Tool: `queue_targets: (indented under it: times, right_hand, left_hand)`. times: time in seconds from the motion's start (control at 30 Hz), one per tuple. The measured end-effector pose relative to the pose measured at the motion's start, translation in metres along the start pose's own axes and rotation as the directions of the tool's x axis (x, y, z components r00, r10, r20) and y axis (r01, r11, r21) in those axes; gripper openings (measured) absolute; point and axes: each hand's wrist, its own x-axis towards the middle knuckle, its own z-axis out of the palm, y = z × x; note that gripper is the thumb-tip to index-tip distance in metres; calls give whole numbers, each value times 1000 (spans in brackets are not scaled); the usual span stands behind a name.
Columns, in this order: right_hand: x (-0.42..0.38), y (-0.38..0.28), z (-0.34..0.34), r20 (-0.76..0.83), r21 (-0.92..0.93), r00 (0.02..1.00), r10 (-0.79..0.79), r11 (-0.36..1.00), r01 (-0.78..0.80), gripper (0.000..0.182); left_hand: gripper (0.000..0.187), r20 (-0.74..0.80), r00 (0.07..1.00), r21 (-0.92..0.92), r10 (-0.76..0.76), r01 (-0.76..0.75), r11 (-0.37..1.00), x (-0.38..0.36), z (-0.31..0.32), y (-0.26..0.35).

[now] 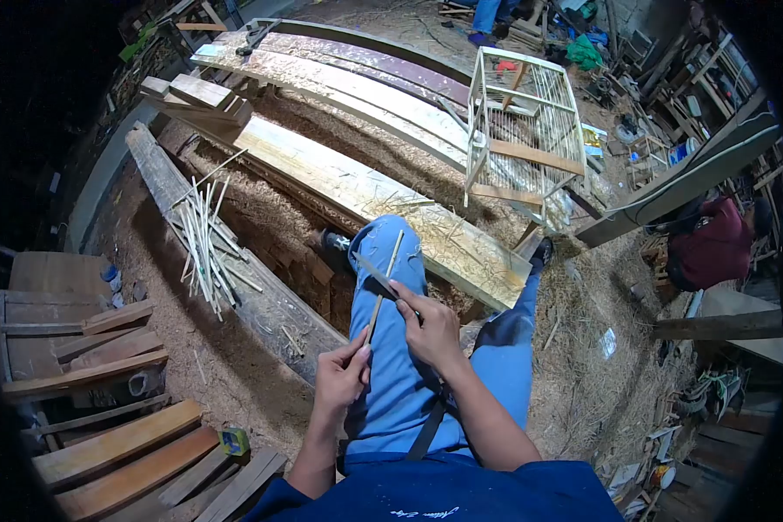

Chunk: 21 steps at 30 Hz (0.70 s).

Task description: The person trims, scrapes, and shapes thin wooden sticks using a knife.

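Over my thigh, my left hand (344, 376) pinches the lower end of a thin bamboo stick (395, 254), which slants up past my knee. My right hand (428, 331) is closed around the handle of a knife (375, 274). The blade points up and left and crosses the stick, apparently touching it. Most of the knife's handle is hidden in my fingers. To the left, a pile of pale sticks (207, 239) lies on a weathered plank (274, 300).
A long light board (339, 174) covered with shavings runs in front of my knees. Beyond its right end stands a slatted wooden cage (526, 130). Scrap boards (122, 444) and a tape measure (234, 441) are at lower left. A person in dark red (713, 244) is at right.
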Motion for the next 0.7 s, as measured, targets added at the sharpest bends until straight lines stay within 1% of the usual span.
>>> queue_targets:
  times: [0.13, 0.2, 0.23, 0.3, 0.33, 0.47, 0.53, 0.57, 0.6, 0.63, 0.7]
  right_hand:
    - [1, 0, 8, -25, -29, 1000, -1, 1000, 0, 35]
    - [6, -1, 7, -56, -5, 998, -16, 1000, 16, 37]
    - [7, -1, 8, -50, -2, 999, -13, 1000, 13, 37]
    - [6, -1, 8, -52, -44, 999, -9, 999, 7, 38]
    - [6, 0, 8, -51, -44, 999, -7, 999, 5, 38]
    - [9, 6, 14, -108, -56, 994, 14, 998, -20, 37]
    - [12, 6, 11, -139, -54, 990, 23, 998, -31, 36]
    - [14, 6, 9, -121, -65, 992, 44, 997, -52, 36]
    - [15, 5, 7, -101, -75, 993, 67, 994, -75, 35]
    - [12, 4, 8, -100, -69, 993, 66, 995, -73, 35]
    - [10, 4, 10, -119, 51, 990, 81, 996, -76, 36]
  left_hand:
    - [33, -15, 1000, -18, 7, -8, 1000, -12, -10, -10]
    - [33, -30, 998, -24, -63, 63, 998, -26, -13, -9]
    - [33, -35, 997, -23, -69, 68, 997, -32, -15, -12]
    - [33, -39, 998, -29, -48, 47, 998, -41, -17, -15]
    - [33, -52, 992, -37, -112, 110, 993, -47, -14, -6]
    - [33, -54, 997, -47, -55, 52, 998, -57, -19, -17]
    - [33, -32, 995, -60, -99, 97, 994, -65, -23, -17]
    - [33, -31, 995, -55, -93, 91, 994, -66, -23, -15]
    - [32, -46, 992, -41, -119, 117, 992, -68, -21, -13]
    - [32, -64, 987, -29, -147, 146, 989, -71, -21, -13]
    - [33, -57, 990, -31, -132, 131, 991, -63, -17, -13]
